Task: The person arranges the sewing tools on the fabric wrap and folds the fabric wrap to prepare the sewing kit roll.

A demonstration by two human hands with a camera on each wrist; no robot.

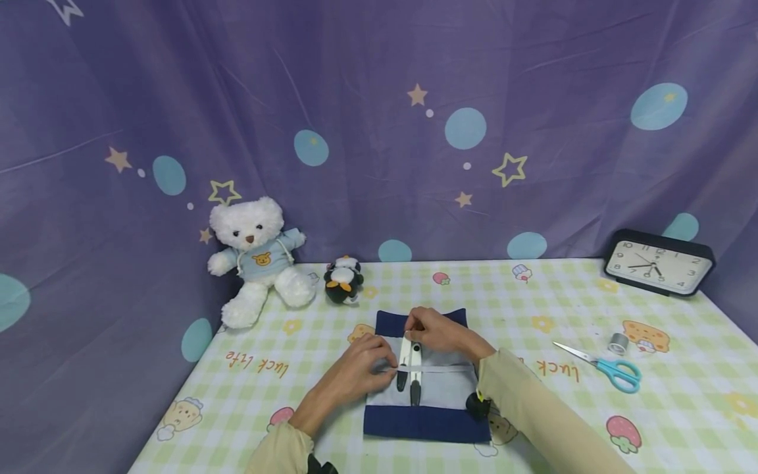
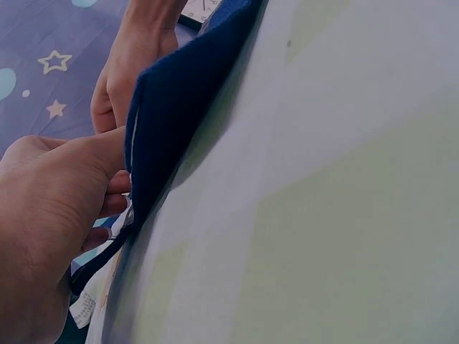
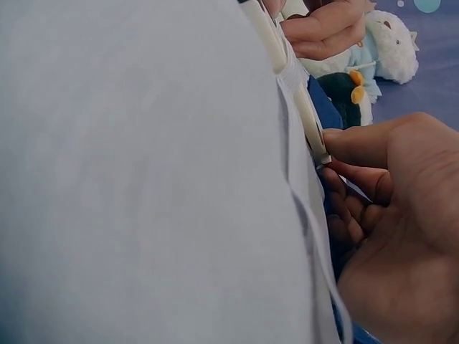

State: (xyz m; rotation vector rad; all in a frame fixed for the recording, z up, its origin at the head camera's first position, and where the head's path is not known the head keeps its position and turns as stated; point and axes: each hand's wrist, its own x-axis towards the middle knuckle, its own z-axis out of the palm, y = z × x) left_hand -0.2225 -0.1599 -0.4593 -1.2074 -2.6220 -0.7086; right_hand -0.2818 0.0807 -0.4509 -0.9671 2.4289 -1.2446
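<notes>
A pale grey cloth organizer [image 1: 447, 388] with navy end bands lies on the table, a thin white elastic strap [image 1: 441, 369] across its middle. Two slim white tools with black ends, shaped like utility knives, lie side by side under the strap: a left knife [image 1: 404, 359] and a right knife [image 1: 416, 375]. My right hand [image 1: 441, 330] pinches the white far end of the left knife between thumb and forefinger, also seen on the knife [image 3: 313, 125] in the right wrist view. My left hand [image 1: 361, 365] pinches the strap at its left side, beside the left knife; its fingertips are partly hidden.
Blue-handled scissors [image 1: 616, 374] and a small grey roll [image 1: 618, 343] lie to the right. A black-framed clock [image 1: 660, 263] stands at the back right. A white teddy bear [image 1: 254, 263] and a small penguin plush [image 1: 343, 280] sit at the back left, before the purple curtain.
</notes>
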